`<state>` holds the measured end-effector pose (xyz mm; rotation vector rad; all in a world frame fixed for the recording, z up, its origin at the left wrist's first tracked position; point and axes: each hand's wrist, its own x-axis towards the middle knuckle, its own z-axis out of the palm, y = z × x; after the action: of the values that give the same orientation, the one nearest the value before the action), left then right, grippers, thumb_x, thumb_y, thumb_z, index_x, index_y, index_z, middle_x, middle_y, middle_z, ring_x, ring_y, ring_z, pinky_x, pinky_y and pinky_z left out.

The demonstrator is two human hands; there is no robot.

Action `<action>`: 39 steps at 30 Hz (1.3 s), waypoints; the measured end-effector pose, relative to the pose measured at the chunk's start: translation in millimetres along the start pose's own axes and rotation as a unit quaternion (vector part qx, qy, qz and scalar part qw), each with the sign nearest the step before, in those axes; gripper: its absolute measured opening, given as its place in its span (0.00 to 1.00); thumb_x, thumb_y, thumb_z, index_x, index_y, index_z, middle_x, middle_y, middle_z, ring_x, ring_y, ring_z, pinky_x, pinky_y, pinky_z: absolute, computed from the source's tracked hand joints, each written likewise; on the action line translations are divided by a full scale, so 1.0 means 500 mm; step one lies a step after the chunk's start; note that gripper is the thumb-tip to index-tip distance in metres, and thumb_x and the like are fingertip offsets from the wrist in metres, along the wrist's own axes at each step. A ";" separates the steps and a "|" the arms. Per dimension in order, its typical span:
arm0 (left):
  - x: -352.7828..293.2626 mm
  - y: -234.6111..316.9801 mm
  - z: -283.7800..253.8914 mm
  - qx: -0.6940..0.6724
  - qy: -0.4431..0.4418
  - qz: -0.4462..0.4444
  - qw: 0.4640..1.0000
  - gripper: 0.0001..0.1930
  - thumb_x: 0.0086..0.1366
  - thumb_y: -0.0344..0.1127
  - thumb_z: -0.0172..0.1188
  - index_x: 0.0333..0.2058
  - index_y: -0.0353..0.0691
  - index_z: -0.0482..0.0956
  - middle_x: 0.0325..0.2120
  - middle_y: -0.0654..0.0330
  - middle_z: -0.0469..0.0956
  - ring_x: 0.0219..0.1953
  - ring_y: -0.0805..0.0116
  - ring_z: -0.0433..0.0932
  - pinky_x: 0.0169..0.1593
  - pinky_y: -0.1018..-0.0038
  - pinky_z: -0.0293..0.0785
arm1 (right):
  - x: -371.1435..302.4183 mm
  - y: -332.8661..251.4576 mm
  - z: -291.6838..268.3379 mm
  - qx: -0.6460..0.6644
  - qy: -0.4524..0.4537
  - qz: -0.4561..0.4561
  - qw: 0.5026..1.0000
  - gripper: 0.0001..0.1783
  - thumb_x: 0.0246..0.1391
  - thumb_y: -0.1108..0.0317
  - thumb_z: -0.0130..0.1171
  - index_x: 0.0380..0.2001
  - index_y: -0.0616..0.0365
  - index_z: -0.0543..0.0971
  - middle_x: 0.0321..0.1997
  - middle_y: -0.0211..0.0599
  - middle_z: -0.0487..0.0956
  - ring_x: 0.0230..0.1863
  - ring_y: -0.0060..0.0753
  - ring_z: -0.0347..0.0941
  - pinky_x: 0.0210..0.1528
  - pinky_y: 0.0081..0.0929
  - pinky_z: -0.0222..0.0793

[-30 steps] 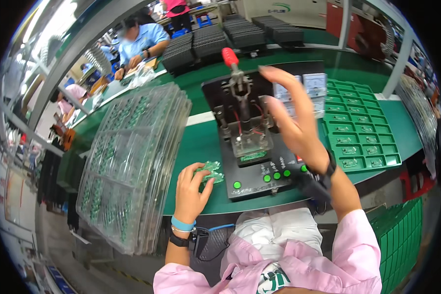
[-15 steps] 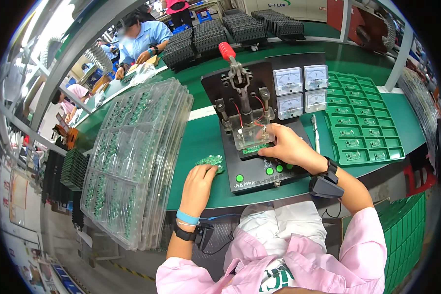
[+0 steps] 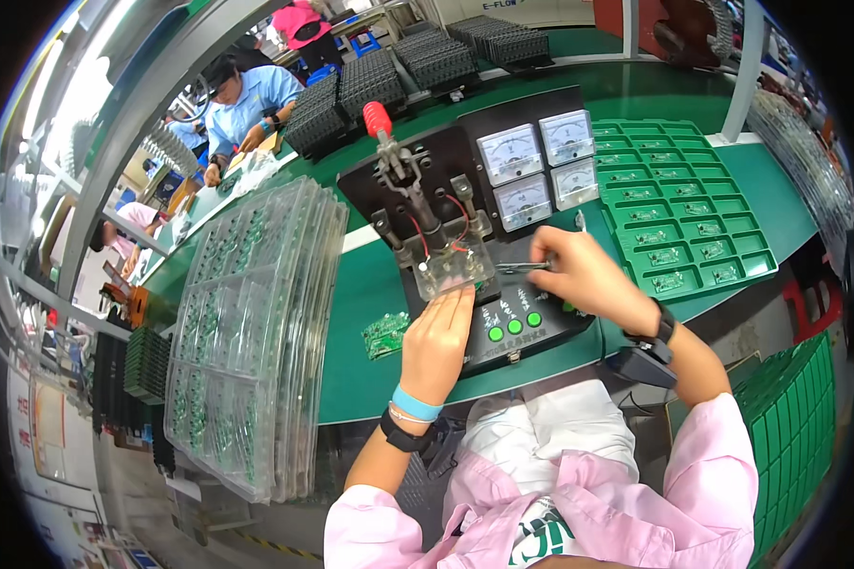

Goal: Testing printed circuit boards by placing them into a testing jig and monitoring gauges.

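Note:
A black test fixture (image 3: pixel 560 334) with a red-handled toggle clamp (image 3: pixel 400 171) stands before me. Its clear plate (image 3: pixel 454 273) is over a green circuit board (image 3: pixel 481 287), mostly hidden. My left hand (image 3: pixel 436 343) has its fingers stretched out, the tips at the plate's front edge; whether they touch the board I cannot tell. Right of the plate, my right hand (image 3: pixel 584 275) pinches a slender metal tool (image 3: pixel 522 266), pointing left. Loose green circuit boards (image 3: pixel 385 335) lie on the table left of the fixture.
Several dial meters (image 3: pixel 524 204) stand behind the fixture. A green compartment tray (image 3: pixel 678 204) with boards lies to the right. Stacked clear trays (image 3: pixel 247 332) rise at left, black racks (image 3: pixel 370 81) at the back. A co-worker (image 3: pixel 247 104) sits far left.
My left hand has left the loose boards and reached the fixture's front. My right hand has moved off the clear plate to the right and now holds the metal tool. The view has shifted.

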<state>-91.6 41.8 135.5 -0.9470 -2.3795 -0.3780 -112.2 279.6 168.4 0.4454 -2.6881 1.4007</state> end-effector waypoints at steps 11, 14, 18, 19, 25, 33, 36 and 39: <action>0.012 0.056 0.001 -0.026 -0.031 -0.076 0.996 0.17 0.58 0.28 0.60 0.47 0.30 0.77 0.47 0.46 0.77 0.49 0.46 0.76 0.54 0.60 0.72 | 0.027 0.186 -0.357 0.129 0.238 0.052 0.961 0.14 0.56 0.74 0.60 0.44 0.61 0.70 0.25 0.26 0.71 0.25 0.16 0.68 0.26 0.16 0.64; 0.010 0.064 -0.021 -0.054 -0.044 -0.083 0.994 0.18 0.58 0.29 0.60 0.48 0.30 0.76 0.47 0.45 0.76 0.50 0.45 0.76 0.55 0.60 0.71 | 0.126 0.301 -0.437 -0.020 0.358 0.047 0.932 0.14 0.55 0.74 0.60 0.44 0.62 0.72 0.24 0.27 0.71 0.26 0.18 0.72 0.27 0.19 0.69; 0.011 0.049 -0.080 -0.153 -0.066 -0.111 0.980 0.21 0.58 0.32 0.62 0.49 0.30 0.75 0.51 0.43 0.74 0.54 0.45 0.73 0.58 0.59 0.68 | 0.189 0.469 -0.520 -0.084 0.436 0.112 0.889 0.15 0.52 0.73 0.63 0.43 0.62 0.75 0.28 0.35 0.76 0.28 0.26 0.78 0.29 0.24 0.73; 0.012 0.045 -0.099 -0.159 -0.060 -0.130 0.977 0.21 0.59 0.34 0.62 0.50 0.30 0.75 0.52 0.42 0.72 0.56 0.45 0.72 0.59 0.59 0.67 | 0.196 0.505 -0.534 -0.098 0.421 0.156 0.888 0.16 0.51 0.72 0.63 0.44 0.62 0.76 0.29 0.37 0.77 0.30 0.27 0.79 0.31 0.25 0.74; 0.132 -0.025 -0.112 0.030 0.227 -0.053 0.972 0.36 0.59 0.54 0.62 0.58 0.33 0.69 0.58 0.46 0.67 0.60 0.47 0.67 0.63 0.52 0.58 | 0.270 0.647 -0.492 -0.237 0.338 0.163 0.896 0.22 0.55 0.65 0.63 0.51 0.62 0.74 0.38 0.40 0.79 0.39 0.28 0.77 0.41 0.26 0.73; 0.175 -0.066 -0.089 -0.206 0.200 0.016 0.958 0.41 0.55 0.51 0.66 0.63 0.37 0.61 0.61 0.49 0.63 0.61 0.35 0.64 0.68 0.46 0.44 | 0.183 0.366 -0.392 -0.092 0.408 0.051 0.907 0.23 0.59 0.65 0.58 0.56 0.61 0.71 0.56 0.45 0.71 0.50 0.37 0.74 0.49 0.33 0.71; 0.089 -0.030 -0.056 -0.176 0.185 0.124 0.959 0.43 0.51 0.44 0.72 0.62 0.38 0.62 0.61 0.49 0.63 0.62 0.35 0.63 0.67 0.46 0.49 | 0.075 0.239 -0.299 -0.190 0.222 -0.085 0.952 0.21 0.56 0.71 0.58 0.53 0.61 0.70 0.56 0.45 0.71 0.54 0.47 0.71 0.55 0.36 0.68; 0.010 -0.029 -0.048 -0.211 0.185 0.047 0.959 0.41 0.49 0.38 0.73 0.61 0.38 0.64 0.60 0.47 0.64 0.62 0.39 0.64 0.65 0.49 0.55 | -0.027 0.150 -0.175 -0.279 0.084 -0.215 0.932 0.24 0.49 0.71 0.62 0.51 0.58 0.71 0.59 0.45 0.70 0.60 0.50 0.67 0.59 0.43 0.64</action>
<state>-95.6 23.5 156.8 -1.0588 -1.9384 -0.9646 -126.9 394.3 157.3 0.7487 -2.4804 0.5051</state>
